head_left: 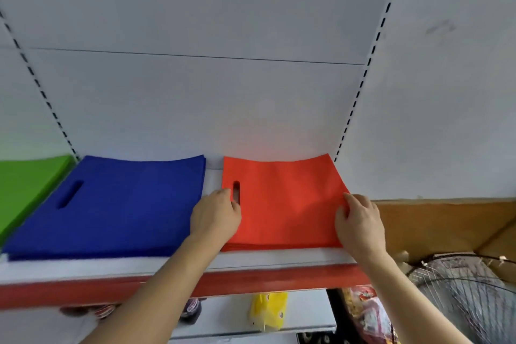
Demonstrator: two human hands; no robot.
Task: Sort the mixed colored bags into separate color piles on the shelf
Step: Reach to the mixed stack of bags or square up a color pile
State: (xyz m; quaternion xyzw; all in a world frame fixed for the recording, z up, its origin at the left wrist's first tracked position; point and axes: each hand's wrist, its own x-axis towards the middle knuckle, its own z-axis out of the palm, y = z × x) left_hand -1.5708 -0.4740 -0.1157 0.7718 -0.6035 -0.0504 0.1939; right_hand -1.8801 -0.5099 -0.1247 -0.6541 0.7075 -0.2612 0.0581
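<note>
Plainly, the shelf (279,258) carries three piles, one of each colour, side by side along its board. The blue pile (120,209) is the largest showing, at nine o'clock of the view's middle, lying flat with its handle slot toward the left. Next the red pile (287,204) sits at about five o'clock of the middle, just beside the blue with a bare strip of shelf between them, its slot on the left edge. The green pile (25,187) shows least, cut off by the frame at nine o'clock of the blue. How many bags lie in each pile cannot be counted; only layered edges show at the front.

These look like thin non-woven fabric bags: light, soft, limp when lifted singly, and a little slippery sheet on sheet, so a stack is likely to skew if pushed from one side. Best taken by the side edges or through the slot, with both sides squared together.

The left hand (216,213) rests on the red pile's nine o'clock edge beside the slot, fingers loosely bent over the fabric and seemingly pressing, not gripping. The right hand (358,220) lies on the three o'clock edge, fingers bent over the border and thumb on top; whether it pinches the top bag I cannot tell.
</note>
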